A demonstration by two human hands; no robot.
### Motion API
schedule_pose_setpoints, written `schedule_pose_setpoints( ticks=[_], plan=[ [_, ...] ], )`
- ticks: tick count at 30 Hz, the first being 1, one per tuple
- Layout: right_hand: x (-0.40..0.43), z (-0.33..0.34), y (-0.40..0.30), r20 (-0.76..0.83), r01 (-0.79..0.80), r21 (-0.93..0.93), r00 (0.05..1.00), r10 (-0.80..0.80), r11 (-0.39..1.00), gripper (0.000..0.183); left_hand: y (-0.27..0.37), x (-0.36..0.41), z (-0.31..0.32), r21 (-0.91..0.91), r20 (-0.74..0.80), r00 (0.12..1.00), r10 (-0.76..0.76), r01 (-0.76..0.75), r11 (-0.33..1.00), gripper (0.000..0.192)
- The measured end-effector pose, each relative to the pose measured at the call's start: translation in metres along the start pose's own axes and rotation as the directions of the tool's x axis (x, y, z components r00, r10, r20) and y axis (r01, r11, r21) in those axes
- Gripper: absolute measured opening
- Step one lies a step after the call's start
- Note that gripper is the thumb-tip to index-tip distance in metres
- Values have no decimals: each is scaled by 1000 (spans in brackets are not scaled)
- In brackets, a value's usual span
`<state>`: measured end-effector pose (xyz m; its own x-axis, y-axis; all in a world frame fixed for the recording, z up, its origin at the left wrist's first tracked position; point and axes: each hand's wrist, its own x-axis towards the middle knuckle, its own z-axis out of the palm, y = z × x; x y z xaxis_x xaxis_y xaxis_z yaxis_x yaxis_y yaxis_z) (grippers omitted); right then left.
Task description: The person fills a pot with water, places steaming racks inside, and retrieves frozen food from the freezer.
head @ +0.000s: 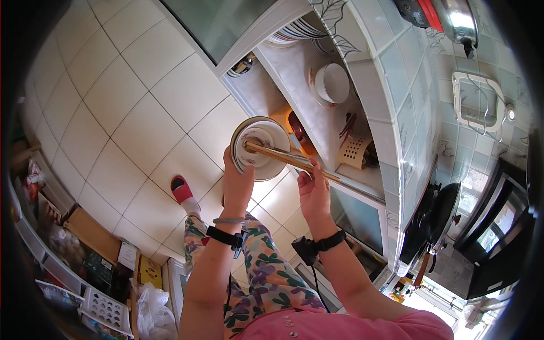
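Observation:
My left hand (239, 182) grips the near rim of stacked bowls (278, 170), the inner one white with a floral pattern. My right hand (314, 185) has its fingers closed on wooden chopsticks (276, 156) and what looks like a metal utensil beside them; their far ends rest in the inner bowl. Both hands are in front of an open cupboard. On its shelf (293, 76) stand a white bowl (333, 83) on a plate, stacked plates (297, 32) and a perforated cream holder (353, 152) near some dark red chopsticks (348, 125).
An orange container (282, 117) is in the lower cupboard compartment. The tiled counter edge (382, 106) curves along the right, with a black wok (442, 212) beyond. Boxes (93, 233), a white perforated basket (106, 308) and plastic bags (155, 312) line the lower left. A red slipper (182, 190) is on my foot.

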<state>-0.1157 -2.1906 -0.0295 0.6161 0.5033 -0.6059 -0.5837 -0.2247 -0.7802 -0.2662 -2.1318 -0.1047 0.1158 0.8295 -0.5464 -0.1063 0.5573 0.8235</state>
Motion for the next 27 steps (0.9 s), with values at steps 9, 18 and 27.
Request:
schedule_pose_setpoints(
  ticks=[9,18,27],
  plan=[
    [28,-60,-43,-35,246,278,969,-246,928,20,-17,11,-2,-230,67,980,-187,198,953,64],
    [170,-143,-91,-376,682,219,718,-585,697,15,-37,10,-8,-166,85,966,-245,257,952,65],
    [237,-182,-55,-303,315,397,932,-201,862,8,-49,10,-16,-113,57,969,-239,244,963,60]
  ],
)
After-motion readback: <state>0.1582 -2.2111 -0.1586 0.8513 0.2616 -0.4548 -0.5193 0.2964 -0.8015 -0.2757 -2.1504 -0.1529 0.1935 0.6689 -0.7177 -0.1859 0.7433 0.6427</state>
